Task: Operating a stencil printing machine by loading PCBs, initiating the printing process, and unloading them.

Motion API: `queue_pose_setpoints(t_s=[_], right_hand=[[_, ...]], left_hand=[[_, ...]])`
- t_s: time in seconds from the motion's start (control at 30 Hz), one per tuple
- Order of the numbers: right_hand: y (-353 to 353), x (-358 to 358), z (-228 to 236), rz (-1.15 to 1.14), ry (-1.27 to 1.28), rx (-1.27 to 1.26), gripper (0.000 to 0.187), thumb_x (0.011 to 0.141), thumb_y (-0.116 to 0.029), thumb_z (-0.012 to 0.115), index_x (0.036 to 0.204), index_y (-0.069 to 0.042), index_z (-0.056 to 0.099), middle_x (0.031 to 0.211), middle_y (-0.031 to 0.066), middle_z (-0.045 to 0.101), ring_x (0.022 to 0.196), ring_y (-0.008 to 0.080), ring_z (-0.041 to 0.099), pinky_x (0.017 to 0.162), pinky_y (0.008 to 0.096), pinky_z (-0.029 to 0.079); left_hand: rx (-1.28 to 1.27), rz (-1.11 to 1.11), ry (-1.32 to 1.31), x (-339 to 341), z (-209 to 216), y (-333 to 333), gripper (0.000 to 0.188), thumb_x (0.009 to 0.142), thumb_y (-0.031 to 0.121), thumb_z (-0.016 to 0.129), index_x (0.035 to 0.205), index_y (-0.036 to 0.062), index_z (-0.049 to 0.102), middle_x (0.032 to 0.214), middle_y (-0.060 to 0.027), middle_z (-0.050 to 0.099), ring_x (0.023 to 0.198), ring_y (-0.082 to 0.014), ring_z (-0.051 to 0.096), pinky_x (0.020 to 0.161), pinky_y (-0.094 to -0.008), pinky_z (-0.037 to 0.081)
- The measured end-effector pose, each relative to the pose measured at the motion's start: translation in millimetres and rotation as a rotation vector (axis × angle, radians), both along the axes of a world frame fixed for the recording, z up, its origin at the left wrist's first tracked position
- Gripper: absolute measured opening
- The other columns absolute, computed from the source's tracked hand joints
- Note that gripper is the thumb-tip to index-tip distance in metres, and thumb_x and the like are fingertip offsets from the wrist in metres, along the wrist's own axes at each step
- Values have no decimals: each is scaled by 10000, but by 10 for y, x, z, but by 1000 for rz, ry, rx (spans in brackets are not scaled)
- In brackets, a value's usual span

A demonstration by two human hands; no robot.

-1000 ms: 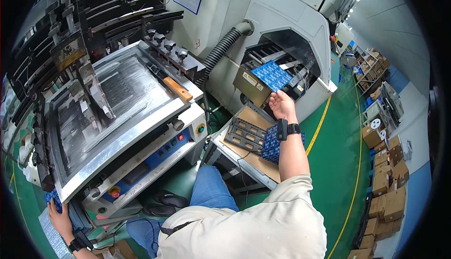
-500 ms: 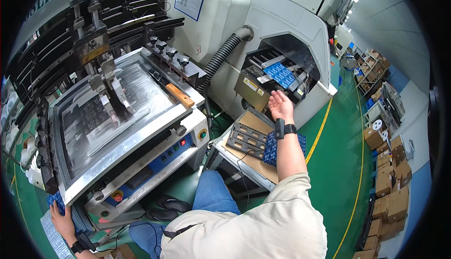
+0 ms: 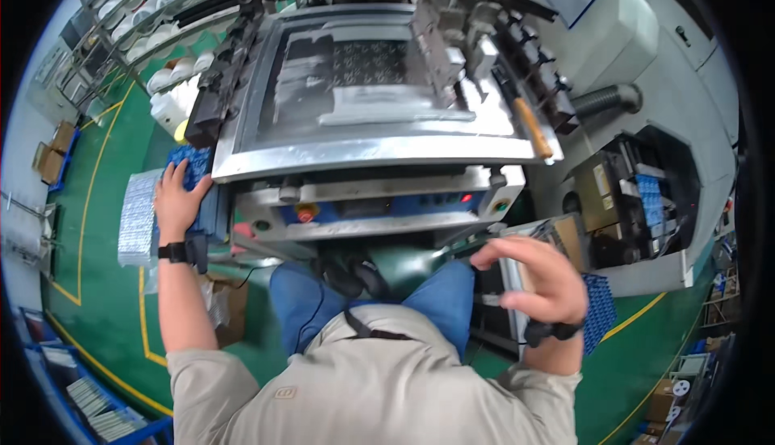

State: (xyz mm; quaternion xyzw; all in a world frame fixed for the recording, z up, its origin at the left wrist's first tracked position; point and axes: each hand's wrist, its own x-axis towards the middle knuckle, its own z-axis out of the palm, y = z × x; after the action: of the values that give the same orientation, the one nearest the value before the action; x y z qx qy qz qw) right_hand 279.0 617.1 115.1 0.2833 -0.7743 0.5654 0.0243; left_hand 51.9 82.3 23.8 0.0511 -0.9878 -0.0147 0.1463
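My left hand (image 3: 178, 200) lies with fingers stretched over the blue patterned circuit board panels (image 3: 190, 161) stacked at the left side of a printing machine; its thumb is apart. A sheet of bubble wrap (image 3: 139, 223) is beside that stack. My right hand (image 3: 542, 277) hangs in the air at right, fingers bent and thumb apart, nothing between them. Behind its wrist, more blue patterned panels (image 3: 597, 309) show in part on the small side table. In front of me the stencil frame (image 3: 355, 158) holds a sheet smeared with grey paste.
A spatula with a wooden handle (image 3: 531, 129) rests on the frame's right edge. A conveyor opening at right holds a blue panel (image 3: 649, 199). A red knob (image 3: 306, 213) sits on the printing machine's front. Below left stands a cardboard box (image 3: 232, 309).
My view has swung left to face the printing machine. My right hand has drawn back from the conveyor opening toward me. My left hand stays at the blue panels.
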Motion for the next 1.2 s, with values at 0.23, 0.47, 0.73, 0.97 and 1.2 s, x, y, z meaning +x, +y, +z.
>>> queue_pose_setpoints(t_s=[0.23,0.47,0.73,0.97,1.2], right_hand=[[-356,22,871,99,315,152,331,913,-290,730,1177,-101,666,900,74,687,830,213,683,727,334,554],[-353,244,867,-5,236,172,323,912,-278,726,1175,-100,666,906,79,689,827,214,682,726,334,554],[-186,112,816,-78,326,200,315,911,-265,723,1172,-98,667,913,83,691,823,215,681,723,334,554],[-25,154,779,-157,332,209,308,911,-254,720,1170,-97,667,919,88,693,820,216,681,722,333,554],[15,107,824,-178,377,224,301,910,-242,717,1168,-95,667,925,92,695,816,217,680,720,333,554]], left_hand=[[-13,27,-21,-54,17,-45,683,860,546,669,1421,173,555,1519,-153,463,1351,-410,454,1117,-472,374],[15,-25,-31,-162,-42,-98,699,854,553,674,1431,179,548,1518,-153,464,1369,-393,442,1134,-462,352],[18,-47,13,-243,-67,-138,681,858,518,680,1435,184,539,1527,-146,456,1373,-387,438,1142,-477,338],[-5,-43,-27,-234,-100,-230,653,881,462,677,1451,185,515,1533,-143,444,1384,-381,424,1139,-473,343],[-7,-31,-39,-176,-12,-68,657,881,434,688,1462,191,500,1539,-144,435,1389,-379,416,1139,-474,343]])
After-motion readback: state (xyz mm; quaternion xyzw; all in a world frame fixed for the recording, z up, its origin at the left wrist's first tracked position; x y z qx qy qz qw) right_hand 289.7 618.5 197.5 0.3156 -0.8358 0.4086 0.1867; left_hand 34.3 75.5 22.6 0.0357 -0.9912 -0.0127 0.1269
